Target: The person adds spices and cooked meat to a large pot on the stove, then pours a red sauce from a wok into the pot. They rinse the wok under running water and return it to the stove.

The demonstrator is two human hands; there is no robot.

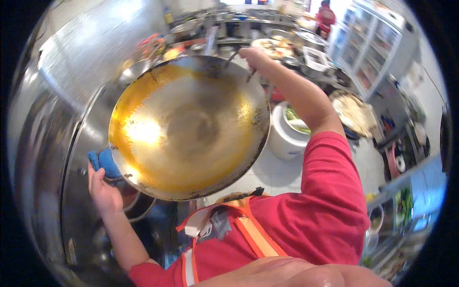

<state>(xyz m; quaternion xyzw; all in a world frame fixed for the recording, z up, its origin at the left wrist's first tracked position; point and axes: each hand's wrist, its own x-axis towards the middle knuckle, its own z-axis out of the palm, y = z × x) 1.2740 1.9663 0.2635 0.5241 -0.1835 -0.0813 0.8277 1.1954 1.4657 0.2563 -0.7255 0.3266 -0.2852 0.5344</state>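
Observation:
A large metal wok [193,122], its inside stained golden brown with dark marks, is raised in front of my chest and tilted towards me. My right hand [255,59] grips the metal loop handle at its upper right rim. At the lower left rim, my left hand [104,192] holds a folded blue cloth [107,163] against the wok. The handle on that side, if there is one, is hidden by the cloth. Only a dull sheen and bright reflections show inside the wok.
Below the wok's left side is a round pot [143,208] on the stove. A white bucket [287,143] with green vegetables stands right of the wok. Farther off are a metal bowl [135,71], a white basket [315,59], a glass-door fridge [373,43] and a person in red [325,18].

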